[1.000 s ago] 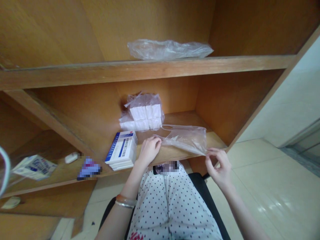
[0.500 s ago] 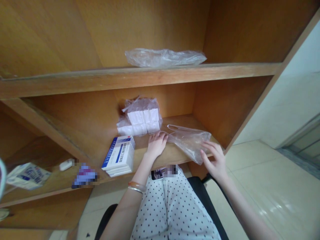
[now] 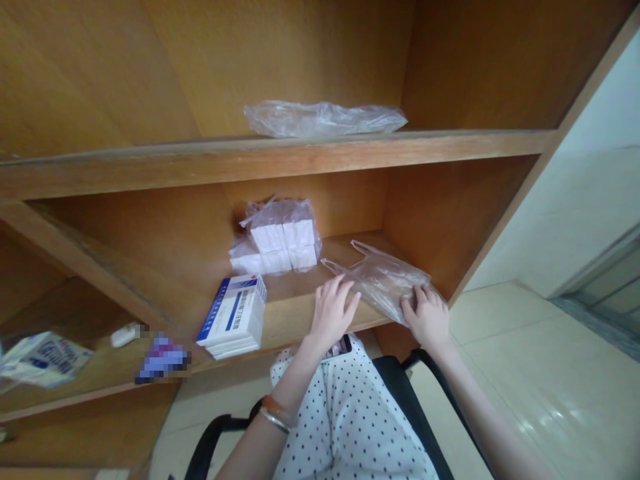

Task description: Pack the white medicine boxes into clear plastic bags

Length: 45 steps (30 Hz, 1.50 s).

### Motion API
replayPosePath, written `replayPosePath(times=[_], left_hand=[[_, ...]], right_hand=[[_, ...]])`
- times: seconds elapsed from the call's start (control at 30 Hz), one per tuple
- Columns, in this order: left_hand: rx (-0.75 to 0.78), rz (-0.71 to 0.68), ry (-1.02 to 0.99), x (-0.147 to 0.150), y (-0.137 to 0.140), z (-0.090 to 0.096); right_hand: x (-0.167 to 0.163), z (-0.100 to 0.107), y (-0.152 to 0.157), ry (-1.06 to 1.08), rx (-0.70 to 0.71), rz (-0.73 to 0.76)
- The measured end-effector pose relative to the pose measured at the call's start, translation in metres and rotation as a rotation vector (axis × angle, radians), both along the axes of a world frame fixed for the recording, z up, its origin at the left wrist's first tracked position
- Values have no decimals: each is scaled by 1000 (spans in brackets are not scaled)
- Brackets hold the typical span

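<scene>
Plastic bag (image 3: 384, 280) more slanted now, left fingers (image 3: 336, 285) spread, empty, beside it, right fingers (image 3: 424, 297) curled on it, grip unclear

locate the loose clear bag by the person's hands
In the head view, the clear bag lies right of centre on the shelf, with the right hand on it, right of the bagged white packs.

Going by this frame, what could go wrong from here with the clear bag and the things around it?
The clear plastic bag looks thin and wrinkled, so it might bunch or slide under the right hand.
The stack of blue-and-white boxes sits at the front edge of the shelf; a stray sweep of the left hand could knock it off.
The phone, lying on the lap, might slip if the person shifts.
</scene>
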State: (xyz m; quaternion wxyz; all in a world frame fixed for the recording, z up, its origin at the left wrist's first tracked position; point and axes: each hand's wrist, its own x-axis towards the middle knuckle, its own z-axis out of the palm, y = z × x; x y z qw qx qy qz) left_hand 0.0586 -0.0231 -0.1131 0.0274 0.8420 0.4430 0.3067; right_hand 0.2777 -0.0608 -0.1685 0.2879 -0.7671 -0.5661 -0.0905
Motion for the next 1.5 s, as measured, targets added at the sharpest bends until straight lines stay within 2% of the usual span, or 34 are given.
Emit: replayPosePath(times=[0.13, 0.23, 0.33, 0.4, 0.5, 0.6, 0.67, 0.77, 0.93, 1.1, 1.2, 1.4, 1.5], left_hand=[[-30, -125, 9, 17, -22, 6], [-77, -179, 67, 24, -21, 4], [-142, -202, 143, 22, -3, -3], [-184, -220, 175, 18, 13, -7], [-220, -257, 198, 11, 31, -10], [-193, -262, 183, 8, 37, -9], [-151, -264, 158, 8, 34, -8], [-93, -249, 105, 8, 30, -8], [-21, -270, 21, 8, 26, -8], [-8, -292, 60, 8, 27, -10], [-19, -271, 89, 9, 28, -12], [-22, -238, 124, 9, 31, -15], [-12, -214, 137, 9, 31, -17]], right_hand=[[-20, 9, -22, -12, 10, -66], [-17, 22, -24, 12, 83, -46], [0, 35, -12, 49, 202, 77], [13, 39, 0, 48, 194, 210], [27, 30, 14, 16, 77, 347], [35, 9, 19, -1, -8, 293], [40, -5, 20, -3, -6, 244], [46, -16, 19, 36, 77, 244], [49, -11, 13, 136, 315, 217], [48, -12, 6, 130, 408, 230], [47, -17, 6, 109, 373, 211], [39, -18, 13, -2, 155, 101], [35, -14, 15, -1, 96, 64]])
